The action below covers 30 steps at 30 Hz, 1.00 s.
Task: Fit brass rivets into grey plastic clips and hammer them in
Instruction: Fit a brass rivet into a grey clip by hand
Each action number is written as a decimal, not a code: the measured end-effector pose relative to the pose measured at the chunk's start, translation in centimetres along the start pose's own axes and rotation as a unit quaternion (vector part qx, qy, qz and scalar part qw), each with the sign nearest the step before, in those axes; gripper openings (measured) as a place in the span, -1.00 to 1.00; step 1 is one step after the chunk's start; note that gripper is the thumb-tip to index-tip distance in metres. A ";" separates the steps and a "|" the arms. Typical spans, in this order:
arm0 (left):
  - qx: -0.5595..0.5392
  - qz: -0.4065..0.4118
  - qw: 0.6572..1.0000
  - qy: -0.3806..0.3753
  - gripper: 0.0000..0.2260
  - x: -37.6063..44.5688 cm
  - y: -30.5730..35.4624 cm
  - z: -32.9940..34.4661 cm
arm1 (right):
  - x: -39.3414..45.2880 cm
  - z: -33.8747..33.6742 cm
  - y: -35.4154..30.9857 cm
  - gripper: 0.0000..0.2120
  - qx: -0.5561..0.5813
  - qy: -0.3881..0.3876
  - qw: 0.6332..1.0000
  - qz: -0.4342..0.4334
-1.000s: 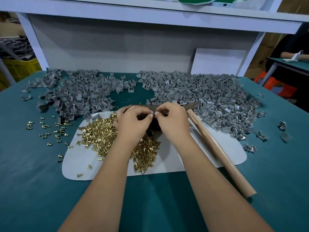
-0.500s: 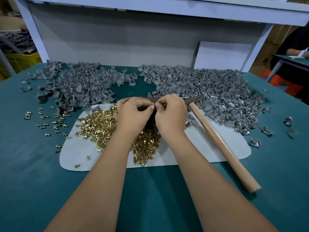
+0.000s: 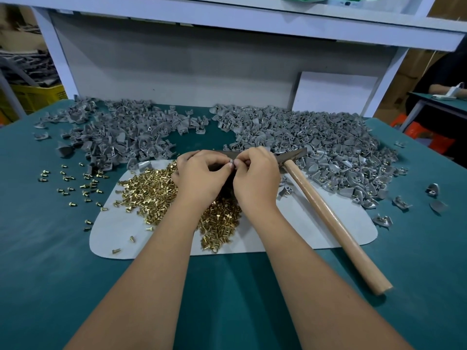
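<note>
My left hand (image 3: 202,176) and my right hand (image 3: 257,178) meet fingertip to fingertip over the white mat (image 3: 316,231). Between them they pinch a small grey plastic clip (image 3: 232,163), mostly hidden by the fingers; whether a rivet sits in it I cannot tell. A heap of brass rivets (image 3: 151,188) lies on the mat under and left of my hands. A hammer with a wooden handle (image 3: 331,221) lies on the mat to the right, its dark head (image 3: 293,155) behind my right hand. A dark block under my hands is largely covered.
Large piles of grey clips (image 3: 316,145) cover the back of the green table (image 3: 50,261), left and right. Loose rivets (image 3: 75,183) are scattered left of the mat, a few stray clips (image 3: 401,202) to the right. A white shelf frame (image 3: 252,18) stands behind.
Both hands stay together pinching the small piece, with only slight finger movement. The camera view has shifted a little.
</note>
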<state>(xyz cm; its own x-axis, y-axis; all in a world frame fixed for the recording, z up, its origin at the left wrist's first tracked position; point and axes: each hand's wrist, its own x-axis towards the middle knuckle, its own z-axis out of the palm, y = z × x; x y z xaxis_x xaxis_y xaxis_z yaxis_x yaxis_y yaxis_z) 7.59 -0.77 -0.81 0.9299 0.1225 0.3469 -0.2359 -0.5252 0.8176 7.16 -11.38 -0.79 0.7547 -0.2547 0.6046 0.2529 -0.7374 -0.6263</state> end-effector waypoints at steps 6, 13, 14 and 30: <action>0.032 -0.014 0.999 0.006 -0.81 -0.1 0.2 0.2 | 0.0 -0.4 0.4 -0.89 0.047 -0.031 0.998 0.014; 0.026 -0.020 0.999 -0.006 -0.78 -0.3 0.3 0.1 | 0.4 -1.7 0.6 -0.82 0.084 0.026 0.992 0.090; 0.019 -0.019 1.000 -0.009 -0.78 -0.4 0.3 0.1 | 0.6 -2.2 0.9 -0.82 0.065 0.037 0.993 0.091; 0.033 -0.010 0.999 -0.005 -0.82 -1.0 0.5 -0.1 | -0.8 -9.4 3.5 -0.82 -0.336 -0.129 0.918 0.165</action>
<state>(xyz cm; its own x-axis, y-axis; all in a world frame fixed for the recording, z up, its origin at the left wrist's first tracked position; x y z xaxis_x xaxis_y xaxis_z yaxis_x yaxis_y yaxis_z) 6.50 -1.11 -0.69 0.9371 0.1260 0.3256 -0.1974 -0.5779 0.7919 1.72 -19.63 1.16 0.8627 -0.4418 0.2460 -0.3816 -0.8880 -0.2565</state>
